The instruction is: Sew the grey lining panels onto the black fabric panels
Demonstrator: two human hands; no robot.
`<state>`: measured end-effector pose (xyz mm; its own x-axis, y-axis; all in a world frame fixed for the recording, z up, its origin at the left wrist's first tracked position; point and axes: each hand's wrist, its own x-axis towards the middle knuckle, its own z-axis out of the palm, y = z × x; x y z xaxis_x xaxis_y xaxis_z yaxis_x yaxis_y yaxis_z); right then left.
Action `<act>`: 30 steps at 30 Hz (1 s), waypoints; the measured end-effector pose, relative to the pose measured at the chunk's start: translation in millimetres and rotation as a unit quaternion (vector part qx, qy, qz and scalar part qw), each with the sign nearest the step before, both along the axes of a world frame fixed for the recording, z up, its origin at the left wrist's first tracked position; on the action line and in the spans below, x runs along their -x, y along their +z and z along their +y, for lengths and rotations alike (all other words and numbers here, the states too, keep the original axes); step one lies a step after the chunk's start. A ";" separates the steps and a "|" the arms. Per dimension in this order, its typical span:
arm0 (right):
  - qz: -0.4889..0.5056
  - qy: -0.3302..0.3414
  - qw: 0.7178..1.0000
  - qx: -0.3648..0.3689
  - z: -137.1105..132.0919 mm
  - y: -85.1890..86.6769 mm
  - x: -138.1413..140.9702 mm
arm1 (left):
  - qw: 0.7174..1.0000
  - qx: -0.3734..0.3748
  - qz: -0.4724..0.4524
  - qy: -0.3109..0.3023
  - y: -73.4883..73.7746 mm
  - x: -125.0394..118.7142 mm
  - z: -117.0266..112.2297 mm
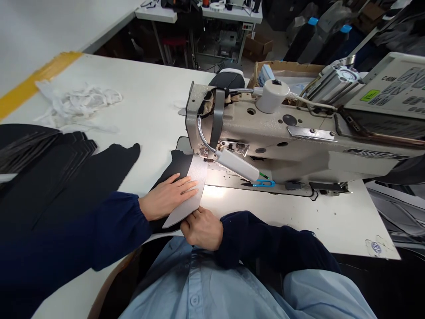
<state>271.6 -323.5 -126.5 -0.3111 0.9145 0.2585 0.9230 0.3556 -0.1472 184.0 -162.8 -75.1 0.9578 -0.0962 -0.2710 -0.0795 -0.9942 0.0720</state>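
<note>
My left hand [171, 196] lies flat, fingers stretched out, across a light grey fabric piece [198, 172] and the black fabric piece [181, 163] beside it. The far ends of both pieces reach the needle area of a sewing machine [265, 128]. Close to my body, my right hand [203, 228] is closed with thumb and fingers pinched at the near edge of the grey fabric. A lamp [237, 165] on a bendy metal neck lights the needle area. Blue thread snips [264, 183] lie on the machine bed, right of the needle.
Stacked black fabric pieces [66, 164] cover the table's left side. Behind them lies a heap of white scraps [83, 104]. A control panel [392, 86] stands at the right, and a cardboard box [288, 68] is behind the machine. Another worktable [232, 15] is farther back.
</note>
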 end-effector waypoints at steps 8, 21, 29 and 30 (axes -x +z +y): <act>-0.035 -0.023 0.999 0.024 18.2 -2.2 -20.4 | 0.999 -0.019 -0.003 0.029 0.5 -25.6 11.8; -0.055 -0.036 0.998 0.005 42.2 -8.6 -60.0 | 1.000 -0.002 -0.016 -0.007 4.3 -54.1 38.5; -0.040 -0.046 0.992 0.111 46.6 5.1 -64.3 | 0.999 0.007 0.024 -0.032 10.3 -44.6 29.9; -0.040 -0.047 0.991 0.117 47.0 6.3 -64.1 | 0.999 0.001 0.024 -0.031 8.7 -46.0 31.4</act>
<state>335.6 -276.5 -120.2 -0.2316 0.9727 0.0144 0.9626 0.2313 -0.1412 230.1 -131.4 -66.3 0.9358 -0.1549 -0.3168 -0.1364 -0.9874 0.0797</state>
